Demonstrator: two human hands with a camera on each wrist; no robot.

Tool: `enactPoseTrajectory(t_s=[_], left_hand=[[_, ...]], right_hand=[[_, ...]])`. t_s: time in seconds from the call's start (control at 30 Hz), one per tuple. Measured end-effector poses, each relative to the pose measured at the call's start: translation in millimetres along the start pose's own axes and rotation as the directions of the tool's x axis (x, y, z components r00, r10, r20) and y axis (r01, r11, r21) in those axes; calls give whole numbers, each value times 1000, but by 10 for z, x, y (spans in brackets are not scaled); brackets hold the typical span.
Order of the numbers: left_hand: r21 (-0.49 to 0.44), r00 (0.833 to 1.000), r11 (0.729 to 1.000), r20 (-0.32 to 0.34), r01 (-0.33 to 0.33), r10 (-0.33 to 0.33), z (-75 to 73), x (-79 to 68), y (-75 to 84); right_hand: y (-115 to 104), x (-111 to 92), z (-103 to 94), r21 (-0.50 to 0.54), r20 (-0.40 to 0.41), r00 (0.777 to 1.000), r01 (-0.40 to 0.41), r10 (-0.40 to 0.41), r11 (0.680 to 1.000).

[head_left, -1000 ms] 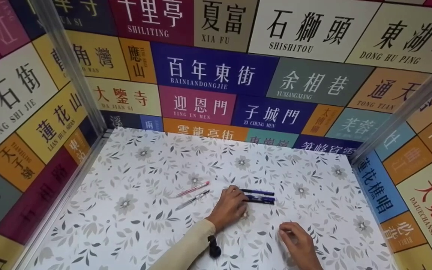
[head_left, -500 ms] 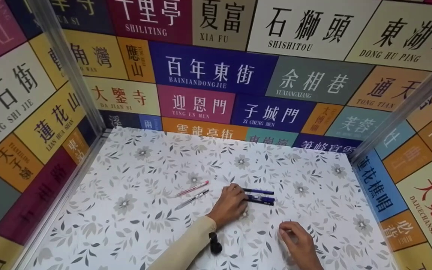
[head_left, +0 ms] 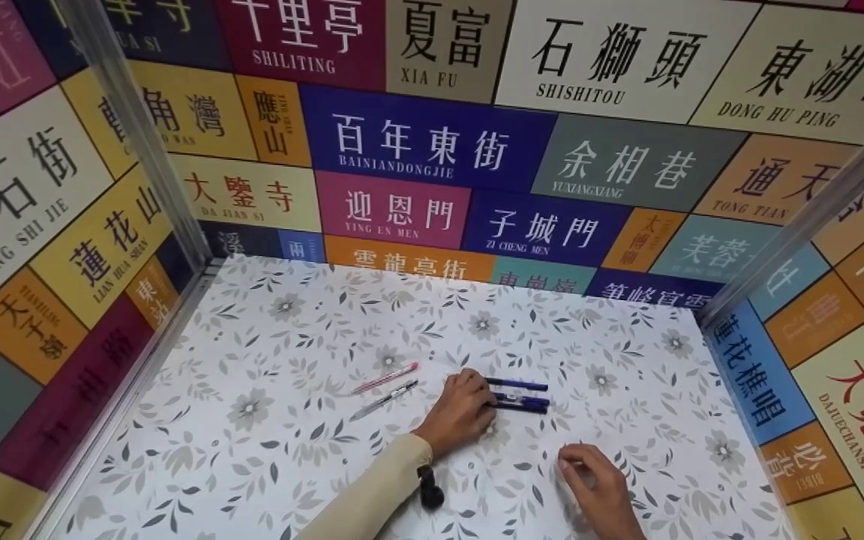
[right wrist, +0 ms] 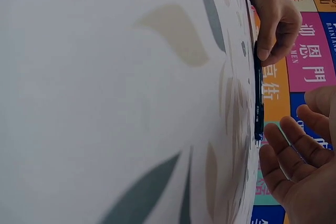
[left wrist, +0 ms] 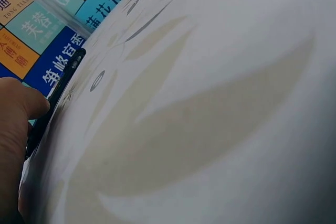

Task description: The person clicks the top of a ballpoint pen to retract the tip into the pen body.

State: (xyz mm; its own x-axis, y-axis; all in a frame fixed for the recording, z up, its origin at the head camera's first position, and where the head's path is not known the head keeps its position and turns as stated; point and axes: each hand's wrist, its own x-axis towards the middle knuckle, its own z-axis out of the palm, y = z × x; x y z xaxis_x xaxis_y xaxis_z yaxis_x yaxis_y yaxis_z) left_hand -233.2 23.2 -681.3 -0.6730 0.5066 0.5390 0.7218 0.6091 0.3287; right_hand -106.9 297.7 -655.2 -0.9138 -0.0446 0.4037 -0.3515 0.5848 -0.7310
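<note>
My left hand grips a small bunch of dark pens lying on the table, their ends sticking out to the right of its fingers. Another dark blue pen lies just above the bunch, its left part hidden by the hand. The left wrist view shows my thumb against a black pen. My right hand rests loosely with bent fingers at the lower right, apart from the pens. In the right wrist view, its spread fingers hold nothing.
Left of my left hand lie a pink-capped pen and a clear, dark-tipped pen, side by side and slanted. A floral cloth covers the table. Panels with printed signs and metal corner posts enclose it.
</note>
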Motion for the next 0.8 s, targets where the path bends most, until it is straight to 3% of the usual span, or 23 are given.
enactPoseTrajectory(t_s=[0.4, 0.8], left_hand=[[8, 1000, 1000, 22, -12, 12, 0, -4, 9], [92, 999, 995, 39, -33, 30, 30, -9, 4]], right_hand=[[-14, -4, -9, 40, 18, 1000, -9, 9, 999], [7, -11, 26, 49, -7, 1000, 4, -4, 999]])
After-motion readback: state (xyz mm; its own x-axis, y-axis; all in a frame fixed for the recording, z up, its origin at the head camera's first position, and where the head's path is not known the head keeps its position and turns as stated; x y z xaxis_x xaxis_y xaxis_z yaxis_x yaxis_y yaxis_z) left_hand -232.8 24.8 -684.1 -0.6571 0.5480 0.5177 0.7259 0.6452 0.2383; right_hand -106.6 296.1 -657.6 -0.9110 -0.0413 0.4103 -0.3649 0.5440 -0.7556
